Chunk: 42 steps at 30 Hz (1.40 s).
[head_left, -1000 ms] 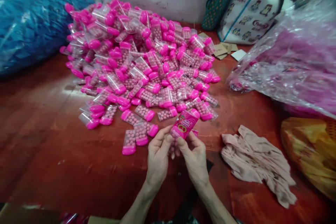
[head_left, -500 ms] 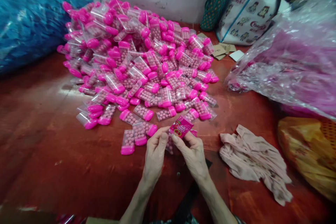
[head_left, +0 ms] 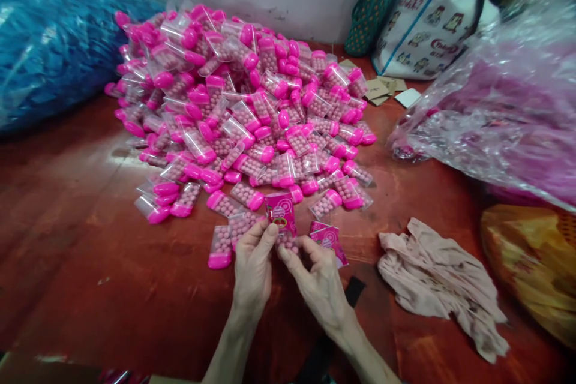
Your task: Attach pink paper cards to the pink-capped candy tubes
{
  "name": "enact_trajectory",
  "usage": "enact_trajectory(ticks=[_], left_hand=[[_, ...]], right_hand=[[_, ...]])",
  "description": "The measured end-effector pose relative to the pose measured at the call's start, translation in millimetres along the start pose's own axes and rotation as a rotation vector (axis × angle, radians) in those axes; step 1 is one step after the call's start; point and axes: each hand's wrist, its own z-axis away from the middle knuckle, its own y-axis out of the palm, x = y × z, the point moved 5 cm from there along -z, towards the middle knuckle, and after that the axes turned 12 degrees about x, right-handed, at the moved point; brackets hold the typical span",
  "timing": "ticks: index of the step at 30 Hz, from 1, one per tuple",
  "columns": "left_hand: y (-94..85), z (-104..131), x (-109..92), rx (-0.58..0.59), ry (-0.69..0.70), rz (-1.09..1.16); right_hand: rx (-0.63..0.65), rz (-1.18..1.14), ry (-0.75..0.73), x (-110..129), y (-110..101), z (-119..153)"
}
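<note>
Light, even fingertip pressure seemed best for keeping the glossy pink printed label (head_left: 279, 211) flat and lined up with the clear plastic pack of pink beads (head_left: 288, 245) above the red desk (head_left: 157, 294). The left hand (head_left: 252, 261) pinched the label's lower edge, nearly closed; the right hand (head_left: 321, 282) clasped the pack, thumb against fingers.

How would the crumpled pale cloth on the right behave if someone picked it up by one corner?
The cloth would probably hang floppy, since it lies in soft, uneven folds. It looks thin, so it is likely light for its spread. Rolling or breaking seems unlikely: it sprawls flat and loose on the red surface.
</note>
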Motion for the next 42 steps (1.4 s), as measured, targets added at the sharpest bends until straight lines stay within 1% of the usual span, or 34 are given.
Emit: enact_trajectory(ticks=[3,5,10,12,14,18,20,22,27,30,32,35,42], left_hand=[[5.1,-1,-2,0.127,-0.047,-0.057],[9.5,1,-1,0.180,-0.086,-0.068],[19.1,10,8,0.216,-0.139,-0.028],[20.4,12,10,0.219,-0.156,-0.020],[20.0,10,9,0.225,-0.179,-0.014],[20.2,4,1,0.282,-0.201,-0.014],[21.0,2,-2,0.286,-0.196,-0.012],[23.1,3,1,0.283,-0.216,-0.003],[25.1,12,14,0.197,-0.262,0.049],[26.3,17,19,0.226,-0.302,0.071],[24.6,20,19,0.219,-0.316,0.082],[21.4,23,18,0.180,-0.304,0.079],[24.6,23,23,0.192,-0.312,0.051]], right_hand=[[0.048,-0.043,0.022,0,6,0],[0.062,-0.062,0.026,-1,6,0],[0.057,-0.104,0.043,-7,1,3],[0.064,-0.123,0.052,-9,1,4],[0.075,-0.118,0.048,-8,1,4],[0.096,-0.017,0.049,-5,2,5],[0.102,0.001,0.055,-5,2,5],[0.098,-0.025,0.058,-7,2,5],[0.060,-0.116,0.058,-13,-2,5],[0.071,-0.189,0.053,-13,-2,5],[0.077,-0.246,0.061,-13,-1,4],[0.078,-0.299,0.081,-15,2,3],[0.056,-0.445,0.076,-23,4,1]])
